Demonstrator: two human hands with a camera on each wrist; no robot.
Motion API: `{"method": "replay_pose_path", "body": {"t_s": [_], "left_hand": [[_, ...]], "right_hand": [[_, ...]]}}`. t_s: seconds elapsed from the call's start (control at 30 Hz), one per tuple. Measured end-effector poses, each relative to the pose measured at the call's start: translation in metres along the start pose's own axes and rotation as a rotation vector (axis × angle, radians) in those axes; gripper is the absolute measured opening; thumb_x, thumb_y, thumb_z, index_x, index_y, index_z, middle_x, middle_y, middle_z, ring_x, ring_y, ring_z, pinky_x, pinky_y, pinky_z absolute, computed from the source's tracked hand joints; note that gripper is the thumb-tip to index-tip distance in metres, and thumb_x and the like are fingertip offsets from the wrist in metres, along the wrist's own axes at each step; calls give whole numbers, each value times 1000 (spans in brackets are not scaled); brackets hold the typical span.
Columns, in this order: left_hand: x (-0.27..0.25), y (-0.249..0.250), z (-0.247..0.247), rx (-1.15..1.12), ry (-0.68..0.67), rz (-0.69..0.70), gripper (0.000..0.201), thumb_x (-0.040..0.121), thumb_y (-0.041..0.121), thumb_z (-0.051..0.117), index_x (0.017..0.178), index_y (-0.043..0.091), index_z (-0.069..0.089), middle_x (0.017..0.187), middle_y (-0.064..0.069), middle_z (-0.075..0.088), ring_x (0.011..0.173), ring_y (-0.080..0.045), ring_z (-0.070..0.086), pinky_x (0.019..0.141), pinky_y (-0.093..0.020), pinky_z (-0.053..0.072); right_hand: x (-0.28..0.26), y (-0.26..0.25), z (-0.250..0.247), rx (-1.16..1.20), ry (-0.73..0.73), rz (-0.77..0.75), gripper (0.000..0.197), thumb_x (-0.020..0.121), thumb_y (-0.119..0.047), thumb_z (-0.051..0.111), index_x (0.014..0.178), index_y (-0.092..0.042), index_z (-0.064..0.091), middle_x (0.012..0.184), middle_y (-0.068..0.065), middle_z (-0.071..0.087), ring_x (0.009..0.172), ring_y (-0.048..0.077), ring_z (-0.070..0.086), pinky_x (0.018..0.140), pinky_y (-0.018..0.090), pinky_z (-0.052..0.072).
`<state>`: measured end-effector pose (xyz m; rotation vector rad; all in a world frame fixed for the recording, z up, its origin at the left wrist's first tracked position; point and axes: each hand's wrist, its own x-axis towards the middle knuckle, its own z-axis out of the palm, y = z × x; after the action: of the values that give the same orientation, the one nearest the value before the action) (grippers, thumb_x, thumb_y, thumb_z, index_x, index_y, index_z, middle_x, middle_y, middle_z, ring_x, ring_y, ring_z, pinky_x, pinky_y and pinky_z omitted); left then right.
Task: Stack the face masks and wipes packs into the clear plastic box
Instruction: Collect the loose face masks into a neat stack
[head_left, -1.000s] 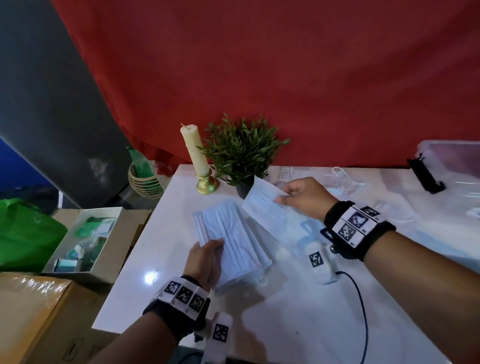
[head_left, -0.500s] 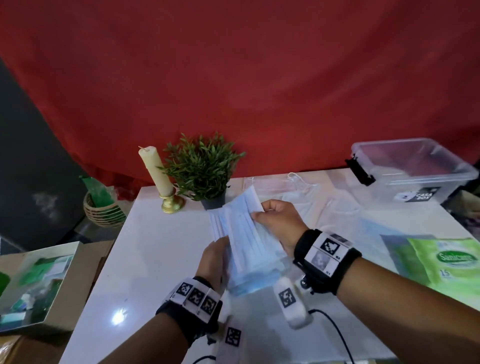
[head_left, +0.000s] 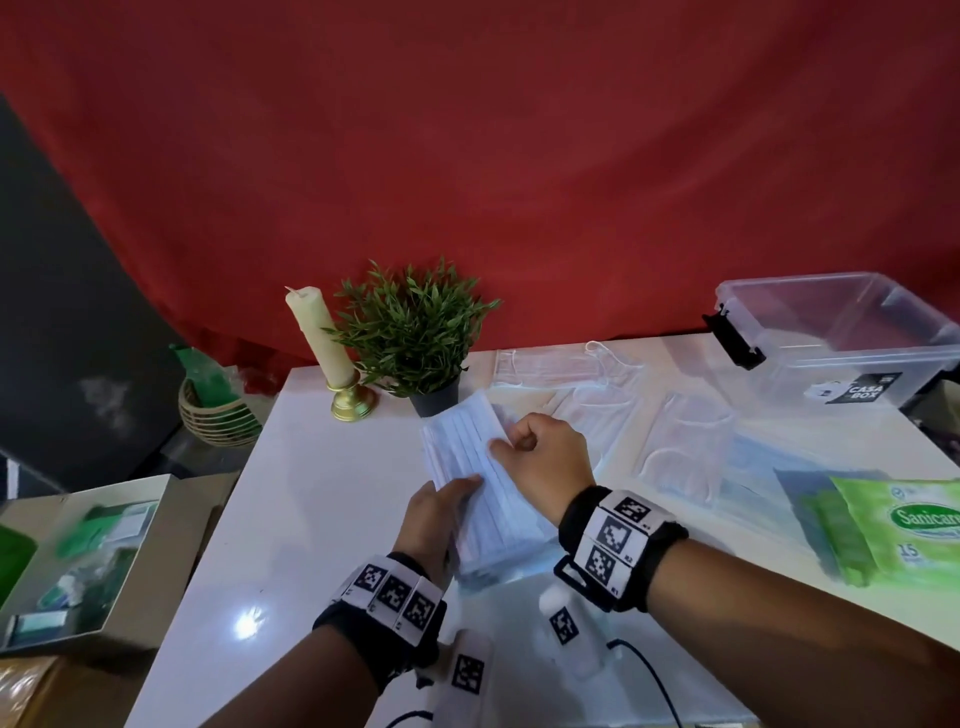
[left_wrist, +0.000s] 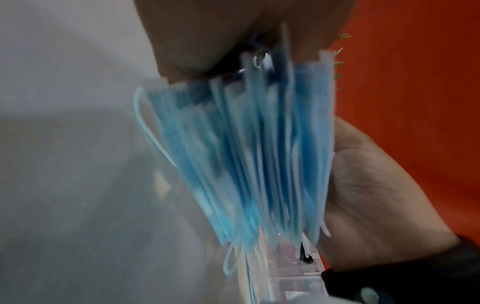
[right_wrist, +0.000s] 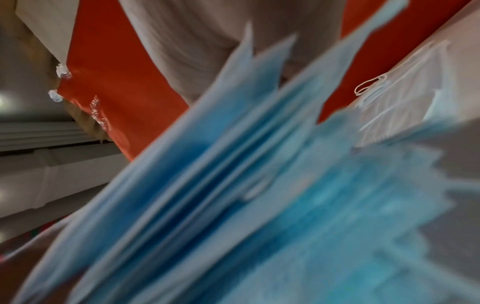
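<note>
A stack of pale blue face masks (head_left: 470, 462) is held above the white table (head_left: 291, 514), near its middle. My left hand (head_left: 441, 506) grips the stack's near left edge, thumb on top. My right hand (head_left: 540, 457) holds its right side with curled fingers. The left wrist view shows the blue mask edges (left_wrist: 259, 154) fanned between both hands; the right wrist view is a blur of blue masks (right_wrist: 259, 185). Loose masks (head_left: 675, 436) lie on the table to the right. A green wipes pack (head_left: 904, 525) lies at the right edge. The clear plastic box (head_left: 836, 338) stands open at the back right.
A cream candle (head_left: 317, 338) on a brass holder and a small potted plant (head_left: 415, 332) stand at the table's back edge. A cardboard box (head_left: 78, 561) with green items sits left of the table. A red cloth hangs behind.
My right hand brought a single mask onto the stack and now holds the stack together with the left hand. The view has swung right, bringing the clear box and wipes pack into sight.
</note>
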<state>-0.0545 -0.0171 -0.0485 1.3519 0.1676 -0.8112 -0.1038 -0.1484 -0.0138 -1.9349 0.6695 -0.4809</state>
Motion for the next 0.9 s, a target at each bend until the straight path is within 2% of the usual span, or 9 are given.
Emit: {"method": "replay_pose_path", "body": {"t_s": [0.1,0.23,0.3,0.47,0.6,0.7,0.77,0.8,0.9], "left_hand": [[4,0,-9,-38,32,3,42,89,13,64,127,-3,57,114,-29,69,104,-47,67,91,-60,53],[7,1,-23,-84,62,33,45,87,14,65,128,-3,57,117,-30,68,106,-48,66,81,-53,58],[7,0,-29,-94,74,35,54,80,18,69,128,-2,56,116,-29,68,105,-48,67,83,-56,57],[4,-4,-39,-130,85,33,55,78,17,70,127,-4,56,114,-30,69,103,-47,67,83,-55,58],[1,-6,-43,-146,79,18,41,90,10,61,127,-6,55,117,-33,66,105,-48,66,74,-48,60],[-1,-5,-40,-166,66,22,39,91,7,58,127,-7,54,120,-33,64,105,-47,66,73,-47,61],[-1,-5,-37,-172,62,24,39,92,6,58,128,-8,54,121,-34,64,108,-48,64,73,-48,62],[0,-5,-36,-171,65,24,39,91,5,57,128,-9,54,121,-34,64,110,-50,63,74,-48,62],[2,-5,-32,-160,68,27,38,92,4,57,127,-10,54,121,-35,63,111,-51,62,74,-49,61]], "right_hand": [[18,4,-13,20,43,113,19,80,-32,64,79,-13,64,75,-2,65,70,15,60,66,25,48],[61,34,-37,-575,-59,239,59,83,-50,54,123,-6,51,120,13,57,111,31,53,92,36,45],[78,47,-47,-771,-29,282,66,86,-48,51,132,-1,41,132,19,48,121,37,44,98,43,40],[113,73,-63,-887,-39,450,80,78,-58,52,133,-1,40,134,18,46,125,37,40,100,47,36],[118,67,-67,-831,-33,501,85,77,-54,68,134,2,40,137,22,45,129,35,40,104,42,36],[125,69,-71,-633,-50,533,57,74,-34,77,115,0,58,112,19,63,101,32,61,89,37,52],[124,71,-73,-495,-29,547,45,72,-28,80,105,-4,60,89,12,64,84,28,60,78,31,51],[122,72,-74,-449,-17,556,45,72,-27,81,105,-5,60,87,11,63,84,28,59,77,31,49],[115,71,-75,-406,43,582,54,73,-27,81,115,-1,58,109,16,65,101,32,63,81,33,48]]}}
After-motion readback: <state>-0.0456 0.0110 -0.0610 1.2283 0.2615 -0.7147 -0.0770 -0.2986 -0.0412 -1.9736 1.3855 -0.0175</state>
